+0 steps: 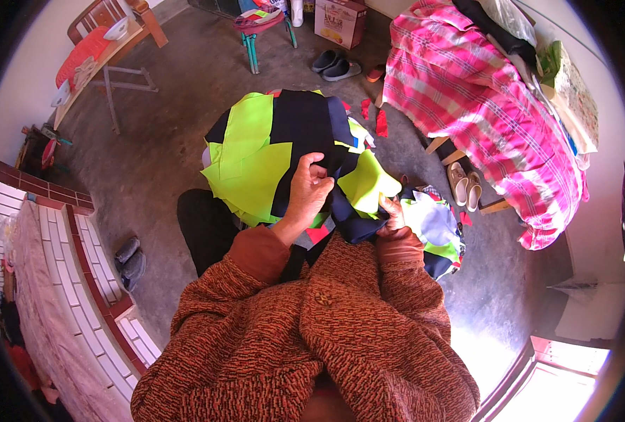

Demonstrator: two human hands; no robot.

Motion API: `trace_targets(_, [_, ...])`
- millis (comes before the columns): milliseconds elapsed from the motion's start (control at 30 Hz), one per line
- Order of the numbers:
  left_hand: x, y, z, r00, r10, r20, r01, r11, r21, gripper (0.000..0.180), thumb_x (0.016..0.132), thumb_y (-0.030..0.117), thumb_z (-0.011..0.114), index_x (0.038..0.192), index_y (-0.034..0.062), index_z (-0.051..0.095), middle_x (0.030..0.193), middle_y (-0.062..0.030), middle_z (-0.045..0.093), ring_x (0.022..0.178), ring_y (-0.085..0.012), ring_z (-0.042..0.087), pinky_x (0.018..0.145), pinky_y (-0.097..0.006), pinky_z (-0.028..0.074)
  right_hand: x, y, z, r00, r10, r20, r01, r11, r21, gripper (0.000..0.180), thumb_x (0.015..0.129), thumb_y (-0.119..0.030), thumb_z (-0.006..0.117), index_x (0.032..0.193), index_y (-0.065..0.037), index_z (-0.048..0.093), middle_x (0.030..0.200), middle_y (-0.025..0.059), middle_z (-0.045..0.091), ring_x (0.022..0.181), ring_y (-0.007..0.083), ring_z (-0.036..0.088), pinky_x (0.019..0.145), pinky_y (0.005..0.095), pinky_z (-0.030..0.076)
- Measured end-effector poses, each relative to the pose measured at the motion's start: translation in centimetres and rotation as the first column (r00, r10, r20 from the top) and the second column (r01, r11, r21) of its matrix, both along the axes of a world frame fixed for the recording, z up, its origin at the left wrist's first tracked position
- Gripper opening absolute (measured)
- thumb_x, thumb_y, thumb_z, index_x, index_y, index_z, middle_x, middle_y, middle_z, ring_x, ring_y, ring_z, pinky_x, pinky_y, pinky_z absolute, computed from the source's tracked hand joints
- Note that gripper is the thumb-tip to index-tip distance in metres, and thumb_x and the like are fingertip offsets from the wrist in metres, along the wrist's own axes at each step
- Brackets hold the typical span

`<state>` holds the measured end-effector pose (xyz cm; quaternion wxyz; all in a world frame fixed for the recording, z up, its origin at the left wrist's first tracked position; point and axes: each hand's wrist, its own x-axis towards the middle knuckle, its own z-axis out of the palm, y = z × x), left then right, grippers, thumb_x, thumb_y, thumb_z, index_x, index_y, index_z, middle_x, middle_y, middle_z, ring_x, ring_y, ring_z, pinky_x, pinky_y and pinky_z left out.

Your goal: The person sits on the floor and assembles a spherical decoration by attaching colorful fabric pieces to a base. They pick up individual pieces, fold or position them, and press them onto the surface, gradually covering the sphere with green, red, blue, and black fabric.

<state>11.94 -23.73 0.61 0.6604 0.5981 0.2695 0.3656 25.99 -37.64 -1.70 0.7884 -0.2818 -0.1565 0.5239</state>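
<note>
A broad heap of neon yellow and navy cloth pieces [253, 172] lies before my knees. My left hand [308, 188] is over its right part, fingers curled and thumb drawn toward them against dark cloth. Whatever may be between those fingertips is too small to tell. Low on the right, my right hand [394, 213] grips a neon yellow and navy cloth piece [366, 184], which hangs in folds between both hands. Beside my right wrist sits a second bundle of white, navy and yellow cloth [430, 224].
Red scraps [381, 123] are on the concrete floor. At right stands furniture under a pink plaid cover [467, 105], with pale shoes [465, 186] by it. Dark clogs [337, 65], a stool [260, 24] and a carton [340, 22] stand ahead. A wooden table [108, 53] is far left.
</note>
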Motion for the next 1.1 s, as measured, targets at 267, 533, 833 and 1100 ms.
trace_targets(267, [-0.7, -0.8, 3.0, 0.981, 0.191, -0.042, -0.146, 0.858, 0.492, 0.047, 0.075, -0.006, 0.06, 0.117, 0.0041, 0.045, 0.098, -0.0086, 0.056, 0.079, -0.0149, 0.057, 0.067, -0.026, 0.047, 0.1, -0.2, -0.2, 1.0, 0.013, -0.024, -0.014, 0.998, -0.054, 0.056, 0.077, -0.015, 0.07, 0.127, -0.002, 0.047, 0.119, 0.0114, 0.058, 0.108, 0.0252, 0.057, 0.095, 0.0383, 0.044])
trace_targets(533, [0.4, -1.0, 2.8, 0.951, -0.3, -0.073, 0.304, 0.952, 0.045, 0.053, 0.085, 0.023, 0.066, 0.126, 0.0005, 0.041, 0.112, -0.0124, 0.056, 0.098, -0.0177, 0.054, 0.082, -0.03, 0.045, -0.2, -0.3, 0.6, 0.998, 0.05, 0.041, -0.048, 0.998, -0.032, 0.057, 0.077, -0.018, 0.069, 0.127, -0.001, 0.047, 0.117, 0.0122, 0.059, 0.105, 0.0247, 0.058, 0.094, 0.0383, 0.044])
trace_targets(833, [-0.4, 0.3, 3.6, 0.835, -0.548, -0.038, 0.517, 0.808, -0.283, 0.03, 0.086, 0.019, 0.064, 0.107, -0.002, 0.06, 0.096, -0.0039, 0.064, 0.087, -0.0092, 0.059, 0.081, -0.025, 0.044, 0.0, -0.2, 0.2, 0.999, 0.04, 0.027, -0.038, 0.998, -0.047, 0.054, 0.075, -0.018, 0.069, 0.122, 0.0, 0.05, 0.112, 0.0118, 0.06, 0.102, 0.0246, 0.059, 0.092, 0.0384, 0.046])
trace_targets(1100, [-1.1, 2.9, 7.6, 0.881, -0.367, 0.3, 0.456, 0.827, -0.327, 0.016, 0.08, 0.009, 0.056, 0.092, -0.0008, 0.063, 0.086, -0.0045, 0.065, 0.078, -0.0107, 0.061, 0.074, -0.024, 0.047, -0.1, 0.1, 0.2, 0.992, 0.076, 0.101, -0.054, 0.979, -0.197, 0.036, 0.07, -0.007, 0.062, 0.105, 0.0, 0.056, 0.093, 0.015, 0.064, 0.09, 0.0265, 0.06, 0.085, 0.0375, 0.047])
